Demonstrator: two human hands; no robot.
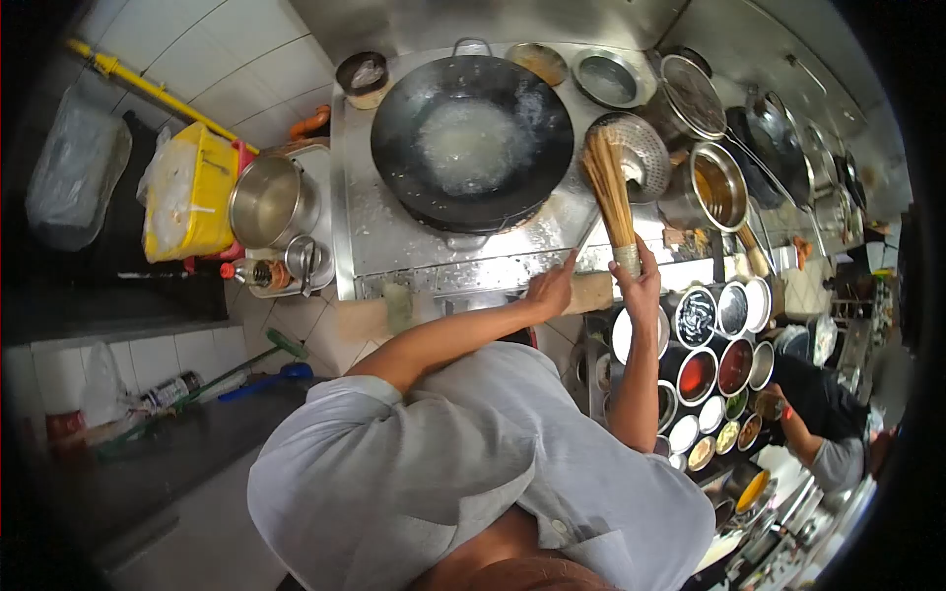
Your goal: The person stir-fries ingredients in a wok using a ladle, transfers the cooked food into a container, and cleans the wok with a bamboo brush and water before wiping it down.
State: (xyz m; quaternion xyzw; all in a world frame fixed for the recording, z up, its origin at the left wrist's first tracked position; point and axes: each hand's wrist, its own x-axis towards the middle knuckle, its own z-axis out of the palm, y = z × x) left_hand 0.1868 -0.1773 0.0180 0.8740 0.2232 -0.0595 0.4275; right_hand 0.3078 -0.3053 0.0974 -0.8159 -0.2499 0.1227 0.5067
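My right hand (pixel 641 283) is wrapped around the bound lower end of a bamboo wok brush (pixel 609 192). Its bristles point up and fan out over a perforated metal strainer (pixel 645 138). To the left of it, my left hand (pixel 552 293) is closed on a thin metal handle (pixel 589 229), with the index finger stretched along it. The far end of that handle is hidden behind the brush. A large black wok (pixel 473 212) sits on the steel stove to the left of the brush, with cloudy, steaming liquid in its middle.
Metal pots (pixel 705 187) stand right of the strainer. Several sauce and ingredient containers (pixel 697 374) fill the right-hand counter. A co-worker's arm (pixel 798 433) reaches in there. At left are a yellow bin (pixel 202 192) and a steel pot (pixel 266 202).
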